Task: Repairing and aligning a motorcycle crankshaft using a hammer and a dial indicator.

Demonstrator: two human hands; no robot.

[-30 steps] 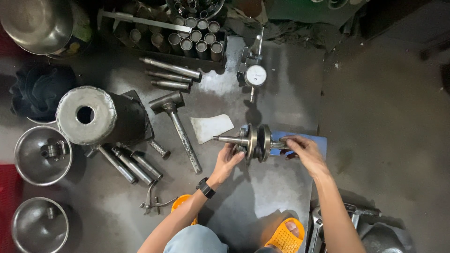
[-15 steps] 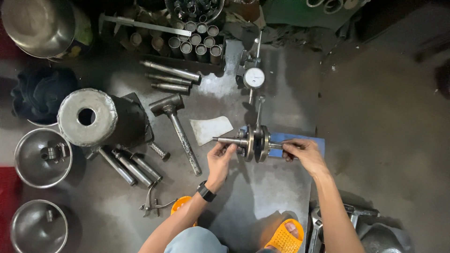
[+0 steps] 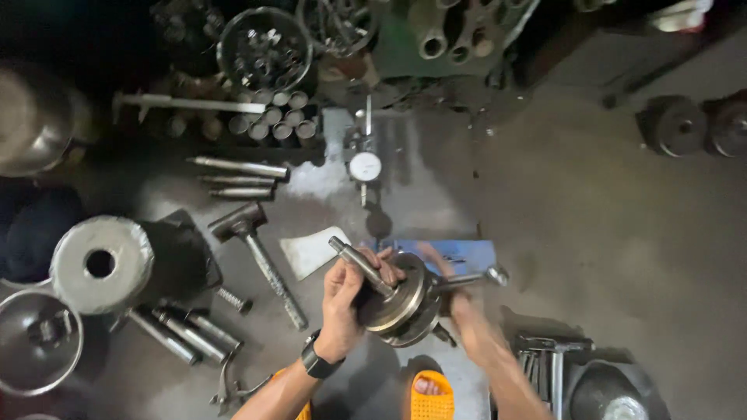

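I hold a steel crankshaft [image 3: 401, 299], two round webs with a shaft sticking out each side, lifted and tilted above the floor. My left hand [image 3: 342, 299] grips its left shaft and web; a black watch is on that wrist. My right hand [image 3: 467, 311], blurred, grips the right side under the right shaft [image 3: 475, 278]. A blue stand [image 3: 455, 253] lies on the floor just behind the crankshaft.
A dial gauge [image 3: 364, 166] stands behind. A hammer [image 3: 261, 257], a white wedge [image 3: 311, 250], steel rods [image 3: 237, 179], a round steel block [image 3: 101, 264] and bolts [image 3: 183, 334] lie left. Metal bowls [image 3: 35, 346] sit far left. My orange sandal [image 3: 430, 395] is below.
The crankshaft rested level on the blue stand; now both hands have lifted it off and tilted it toward me. The view has moved closer.
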